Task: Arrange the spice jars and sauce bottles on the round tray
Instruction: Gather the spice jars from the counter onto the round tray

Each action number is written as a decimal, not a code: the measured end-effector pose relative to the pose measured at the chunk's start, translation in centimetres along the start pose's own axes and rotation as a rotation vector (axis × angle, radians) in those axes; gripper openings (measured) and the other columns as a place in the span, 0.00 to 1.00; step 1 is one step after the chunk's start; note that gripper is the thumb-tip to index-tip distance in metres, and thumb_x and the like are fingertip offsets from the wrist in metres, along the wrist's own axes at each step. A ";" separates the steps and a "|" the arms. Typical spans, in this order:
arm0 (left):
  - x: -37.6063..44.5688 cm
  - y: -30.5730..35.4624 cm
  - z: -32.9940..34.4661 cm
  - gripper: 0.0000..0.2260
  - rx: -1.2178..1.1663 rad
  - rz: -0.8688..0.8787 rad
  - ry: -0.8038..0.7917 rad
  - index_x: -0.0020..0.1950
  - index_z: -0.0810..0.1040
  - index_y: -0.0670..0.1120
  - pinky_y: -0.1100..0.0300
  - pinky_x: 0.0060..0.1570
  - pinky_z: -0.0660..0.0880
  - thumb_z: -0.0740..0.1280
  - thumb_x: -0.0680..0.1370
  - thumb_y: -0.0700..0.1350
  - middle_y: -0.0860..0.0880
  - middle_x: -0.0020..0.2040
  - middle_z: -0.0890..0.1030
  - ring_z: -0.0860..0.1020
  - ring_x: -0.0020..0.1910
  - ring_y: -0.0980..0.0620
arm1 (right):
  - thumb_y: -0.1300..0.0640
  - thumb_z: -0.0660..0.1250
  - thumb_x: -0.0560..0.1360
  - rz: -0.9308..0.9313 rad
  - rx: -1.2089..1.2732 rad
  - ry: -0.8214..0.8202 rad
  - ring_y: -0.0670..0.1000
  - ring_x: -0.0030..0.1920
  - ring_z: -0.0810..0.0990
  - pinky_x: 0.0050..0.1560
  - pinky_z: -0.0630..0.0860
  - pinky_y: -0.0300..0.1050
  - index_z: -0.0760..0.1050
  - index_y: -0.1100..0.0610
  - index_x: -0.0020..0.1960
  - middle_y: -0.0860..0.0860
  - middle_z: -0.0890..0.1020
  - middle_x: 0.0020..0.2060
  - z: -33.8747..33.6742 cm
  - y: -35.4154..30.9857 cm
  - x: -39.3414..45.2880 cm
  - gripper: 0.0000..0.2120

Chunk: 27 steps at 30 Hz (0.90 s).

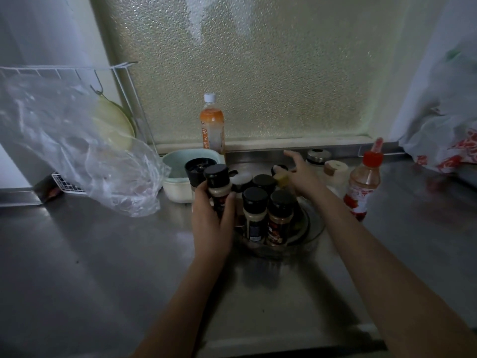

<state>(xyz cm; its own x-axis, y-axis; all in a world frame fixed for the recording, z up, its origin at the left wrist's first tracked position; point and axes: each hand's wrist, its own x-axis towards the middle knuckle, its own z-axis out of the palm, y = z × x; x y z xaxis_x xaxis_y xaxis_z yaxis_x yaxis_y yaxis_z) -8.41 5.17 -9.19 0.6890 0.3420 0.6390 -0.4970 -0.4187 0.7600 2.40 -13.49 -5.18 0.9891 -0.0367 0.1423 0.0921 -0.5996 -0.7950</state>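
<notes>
A round clear glass tray (308, 228) sits on the steel counter and holds several black-capped spice jars, among them one with pale powder (255, 215) and one with brown powder (280, 218). My left hand (213, 220) grips a black-capped jar of pale powder (219, 188) at the tray's left edge. My right hand (302, 174) reaches over the tray's far side with fingers spread, touching a small yellow-capped jar (281, 180); whether it grips it is unclear. A red-capped sauce bottle (362, 187) stands on the counter to the right of the tray.
Behind the tray stand a tall orange drink bottle (212, 125), a pale green tub (178, 174), a white jar (335, 174) and a glass jar (318, 156). A clear plastic bag (77, 146) hangs at left, and a printed bag (449, 140) lies at right.
</notes>
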 end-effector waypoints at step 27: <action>0.3 -0.4 1.4 0.18 -0.408 -0.181 -0.360 0.66 0.63 0.48 0.53 0.59 0.73 0.61 0.78 0.37 0.48 0.60 0.75 0.75 0.60 0.53 | 0.55 0.66 0.76 -0.238 0.151 0.144 0.49 0.54 0.75 0.52 0.70 0.35 0.61 0.55 0.69 0.48 0.75 0.53 1.8 0.5 -6.0 0.24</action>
<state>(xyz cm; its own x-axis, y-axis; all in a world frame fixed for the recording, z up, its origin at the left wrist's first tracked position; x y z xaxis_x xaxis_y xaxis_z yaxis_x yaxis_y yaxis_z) -7.31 4.28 -9.46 0.8829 0.0406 0.4678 -0.4683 0.0030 0.8836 -3.24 -12.20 -7.49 0.9125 -0.0290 0.4080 0.3453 -0.4800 -0.8064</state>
